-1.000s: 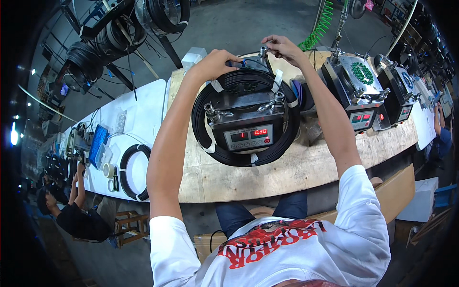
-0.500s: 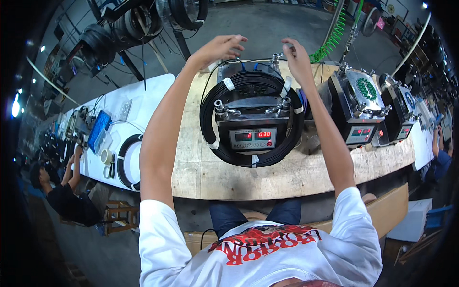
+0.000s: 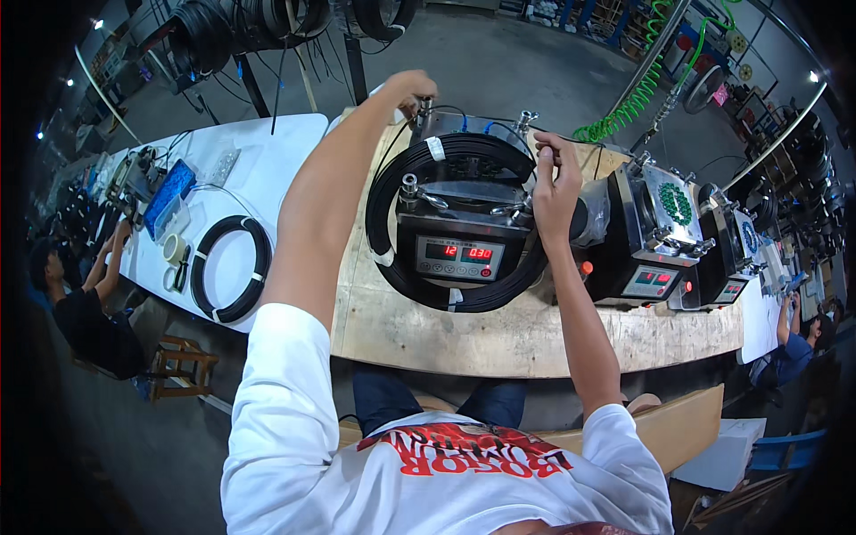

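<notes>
Now our left hand (image 3: 413,87) curls at a silver metal knob (image 3: 425,104), our right hand (image 3: 557,178) beside a round black coil (image 3: 381,214); whether either grips, we cannot tell.

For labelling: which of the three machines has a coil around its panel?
The left machine, circled by the black coil; the middle machine carries green pieces, the right machine blue.

Plywood bench (image 3: 428,343): machines (image 3: 460,258). White table (image 3: 290,147): black coil (image 3: 200,269).

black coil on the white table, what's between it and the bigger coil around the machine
In the head view, the left forearm crosses the gap; a narrow strip of wooden tabletop shows beside the bigger coil.
</notes>
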Demonstrator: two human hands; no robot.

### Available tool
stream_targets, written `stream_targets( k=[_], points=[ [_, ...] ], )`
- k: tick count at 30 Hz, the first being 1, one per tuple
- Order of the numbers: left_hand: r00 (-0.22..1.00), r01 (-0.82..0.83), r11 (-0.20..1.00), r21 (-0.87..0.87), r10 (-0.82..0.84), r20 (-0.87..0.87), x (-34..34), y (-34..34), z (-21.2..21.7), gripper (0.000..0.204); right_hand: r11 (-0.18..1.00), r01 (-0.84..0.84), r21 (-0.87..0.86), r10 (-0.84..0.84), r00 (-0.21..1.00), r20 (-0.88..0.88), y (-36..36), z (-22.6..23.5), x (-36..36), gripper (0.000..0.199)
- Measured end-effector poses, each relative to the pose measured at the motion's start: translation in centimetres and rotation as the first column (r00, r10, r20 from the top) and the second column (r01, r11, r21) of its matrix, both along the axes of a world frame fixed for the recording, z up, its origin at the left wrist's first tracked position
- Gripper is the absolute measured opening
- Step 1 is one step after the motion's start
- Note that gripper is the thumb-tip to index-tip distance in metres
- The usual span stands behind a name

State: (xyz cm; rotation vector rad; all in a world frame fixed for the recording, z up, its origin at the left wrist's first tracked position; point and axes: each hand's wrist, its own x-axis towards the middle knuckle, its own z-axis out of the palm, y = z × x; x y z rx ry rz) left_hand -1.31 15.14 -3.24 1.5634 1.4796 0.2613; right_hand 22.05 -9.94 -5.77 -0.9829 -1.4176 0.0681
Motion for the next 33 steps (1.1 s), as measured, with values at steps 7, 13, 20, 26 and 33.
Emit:
stream_targets(
  k=[7,13,20,26,33],
  points=[
    [0.832,-0.314,0.948,-0.05,0.3,0.467,-1.8,-2.7,-3.5,0.027,0.997,-0.046,-0.065,0.032,0.977,-0.21,-0.1,-0.6,1.2,0.019],
    [0.62,-0.388,0.921,0.036,0.232,0.75,-3.1,-3.8,-6.5,0.037,0.998,-0.049,-0.026,0.042,0.972,-0.233,-0.1,-0.8,0.5,0.019],
    [0.431,-0.415,0.905,-0.09,0.283,0.857,-2.2,-5.8,-7.2,0.044,1.0,-0.01,0.002,0.01,0.98,-0.2,0.1,-1.0,0.8,0.019],
    [0.238,-0.421,0.906,-0.044,0.157,0.959,-1.9,-5.7,-8.3,0.048,1.0,-0.009,-0.016,0.006,0.978,-0.208,-0.4,-1.0,0.7,0.018],
    [0.503,-0.45,0.885,0.12,0.141,0.853,-3.2,-7.7,-6.2,0.043,0.995,0.08,0.055,-0.074,0.992,-0.103,-0.1,-1.0,0.6,0.016]
  ],
)
